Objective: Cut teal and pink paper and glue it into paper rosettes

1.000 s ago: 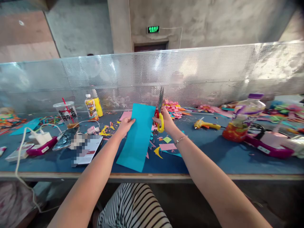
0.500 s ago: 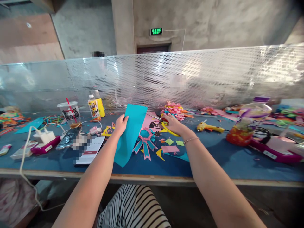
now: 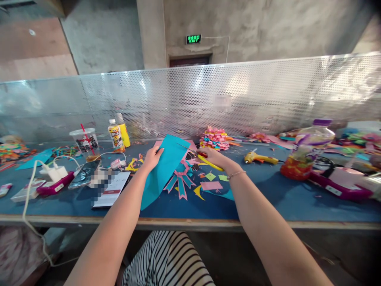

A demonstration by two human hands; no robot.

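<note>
A large blue sheet [image 3: 166,163] is pinched at its upper left edge by my left hand [image 3: 154,157], fingers closed on it. Closed round the handles of a pair of scissors [image 3: 194,151] is my right hand [image 3: 212,157], which also has a long yellow piece [image 3: 210,163] at it; whether this belongs to the scissors is unclear. The scissor blades point left and lie over the sheet's upper right part. Just below, a pink and blue paper rosette with tails [image 3: 181,184] lies on the table, beside a pink rectangle [image 3: 211,185] and a yellow crescent [image 3: 199,192].
On the left of the table [image 3: 190,212] are a phone [image 3: 111,192], a power strip [image 3: 56,184], a cup [image 3: 86,143] and a bottle [image 3: 115,137]. A yellow glue gun [image 3: 260,158] and a large bottle [image 3: 308,149] stand right. A perforated screen [image 3: 190,99] runs behind.
The scissor blades have moved left onto the blue sheet's upper right part. The sheet's top has tilted rightward. The view has shifted slightly.
</note>
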